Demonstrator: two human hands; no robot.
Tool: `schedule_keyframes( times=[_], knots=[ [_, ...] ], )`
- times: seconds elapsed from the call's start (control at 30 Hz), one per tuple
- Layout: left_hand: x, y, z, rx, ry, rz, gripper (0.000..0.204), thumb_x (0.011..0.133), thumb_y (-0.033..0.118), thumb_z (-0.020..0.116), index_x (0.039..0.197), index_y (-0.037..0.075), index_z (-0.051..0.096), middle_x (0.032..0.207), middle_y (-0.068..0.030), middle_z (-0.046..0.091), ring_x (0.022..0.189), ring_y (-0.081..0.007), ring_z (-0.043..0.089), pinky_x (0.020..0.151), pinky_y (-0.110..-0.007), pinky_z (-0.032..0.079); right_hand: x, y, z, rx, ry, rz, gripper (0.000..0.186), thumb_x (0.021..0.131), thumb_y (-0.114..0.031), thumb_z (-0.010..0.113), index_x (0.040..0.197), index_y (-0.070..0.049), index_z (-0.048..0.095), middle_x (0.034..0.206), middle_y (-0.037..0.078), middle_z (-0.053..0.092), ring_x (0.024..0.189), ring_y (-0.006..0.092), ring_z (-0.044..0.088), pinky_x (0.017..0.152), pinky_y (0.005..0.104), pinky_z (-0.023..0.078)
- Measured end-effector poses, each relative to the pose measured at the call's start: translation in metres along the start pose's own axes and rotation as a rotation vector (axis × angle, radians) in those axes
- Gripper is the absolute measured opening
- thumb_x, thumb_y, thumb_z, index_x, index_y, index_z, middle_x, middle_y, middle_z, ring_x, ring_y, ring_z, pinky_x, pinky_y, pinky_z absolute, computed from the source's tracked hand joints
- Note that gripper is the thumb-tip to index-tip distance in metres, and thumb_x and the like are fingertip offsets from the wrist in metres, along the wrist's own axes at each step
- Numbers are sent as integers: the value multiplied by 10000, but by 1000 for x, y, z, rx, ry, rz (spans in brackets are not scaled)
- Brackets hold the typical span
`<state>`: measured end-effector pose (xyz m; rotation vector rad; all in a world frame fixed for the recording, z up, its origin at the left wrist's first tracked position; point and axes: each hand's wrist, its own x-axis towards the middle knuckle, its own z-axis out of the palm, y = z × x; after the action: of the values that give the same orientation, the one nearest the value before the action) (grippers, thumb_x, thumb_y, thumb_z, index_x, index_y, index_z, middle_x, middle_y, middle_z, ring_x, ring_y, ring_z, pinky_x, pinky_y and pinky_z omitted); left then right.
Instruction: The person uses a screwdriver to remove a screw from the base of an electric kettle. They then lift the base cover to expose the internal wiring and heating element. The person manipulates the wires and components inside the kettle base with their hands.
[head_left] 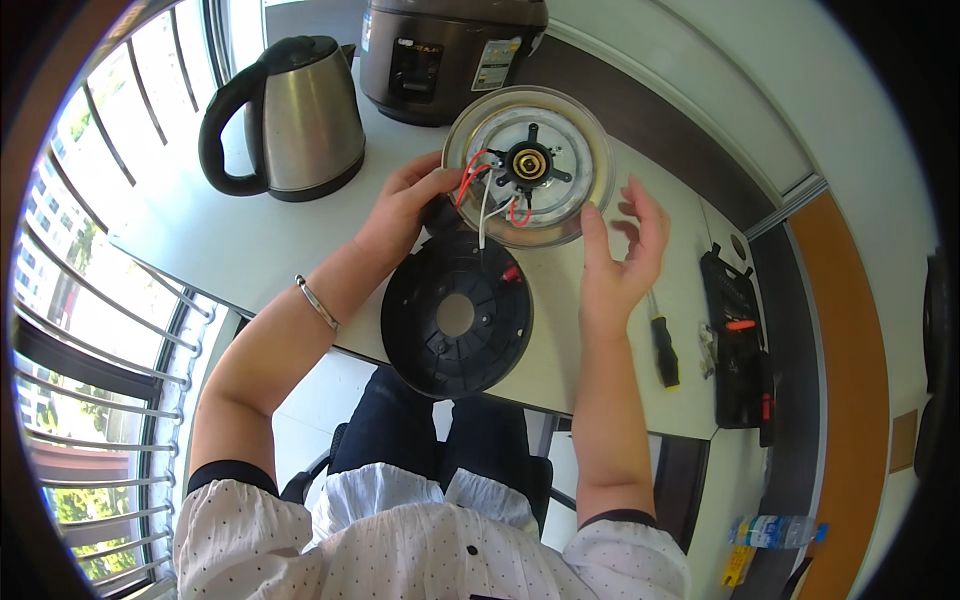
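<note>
An upturned round appliance body (pixel 590 190), with a clear rim and a metallic underside, stands on the table. A black connector with a brass-coloured ring (pixel 530 163) sits at its centre, with red and white wires around it. My left hand (pixel 412 195) is closed at its left edge, thumb beside the red wires; a dark part under the fingers is mostly hidden. My right hand (pixel 622 262) is beside the right edge, fingers apart, holding nothing. Nearer me, a black round cover (pixel 410 345) with a central hole lies hollow side up, partly past the table's front edge.
A steel kettle (pixel 310 130) and a brown electric cooker (pixel 455 60) stand at the back. On the right lie a black-and-yellow screwdriver (pixel 664 352), small loose bits (pixel 706 350) and a black tool case (pixel 735 310). Farther right is a plastic bottle (pixel 770 531). Barred windows are on the left.
</note>
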<state>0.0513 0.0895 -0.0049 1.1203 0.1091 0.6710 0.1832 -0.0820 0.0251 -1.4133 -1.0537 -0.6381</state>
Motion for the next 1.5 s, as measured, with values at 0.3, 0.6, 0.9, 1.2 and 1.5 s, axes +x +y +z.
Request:
schedule_keyframes(
  times=[0.3, 0.6, 0.9, 1.2, 1.5],
  knots=[
    [1, -4, -2, -34, -107, -40, 347, 836, 194, 523, 1119, -8, 535, 963, -59, 596, 890, -130, 535, 796, -246, 401, 0, 2, 8, 450, -211, 534, 761, 761, -201, 679, 1369, 8, 271, 1360, 181, 346, 1241, 258, 380, 964, 361, 391],
    [-4, 0, 4, 33, -142, -111, 483, 826, 178, 552, 1254, -13, 433, 1009, -80, 603, 941, -140, 542, 850, -275, 403, 1, -10, 6, 596, -188, 589, 756, 747, -59, 618, 1382, 5, 212, 1309, 177, 377, 1163, 231, 448, 955, 333, 404],
    [-5, -5, 4, 194, -192, -71, 601, 836, 153, 588, 1359, 16, 326, 1045, -115, 612, 1013, -171, 548, 936, -313, 378, 3, -13, 4, 591, -162, 594, 747, 714, -10, 565, 1382, -21, 231, 1279, 157, 415, 1134, 218, 470, 943, 305, 408],
    [-5, -8, -1, 261, -189, -103, 725, 805, 230, 645, 1391, 19, 274, 1061, -128, 611, 1036, -177, 529, 944, -316, 364, 1, 5, 6, 512, -92, 534, 585, 722, -51, 592, 1271, 5, 397, 1172, 117, 511, 1069, 193, 504, 939, 298, 378],
    [-11, 1, 9, 308, -152, -107, 723, 852, 416, 551, 1367, -26, 300, 1143, -128, 555, 1036, -190, 520, 957, -318, 356, 1, 10, 5, 514, -56, 565, 474, 734, -42, 572, 1192, 2, 460, 1100, 104, 549, 1010, 194, 536, 884, 305, 409]
  ],
)
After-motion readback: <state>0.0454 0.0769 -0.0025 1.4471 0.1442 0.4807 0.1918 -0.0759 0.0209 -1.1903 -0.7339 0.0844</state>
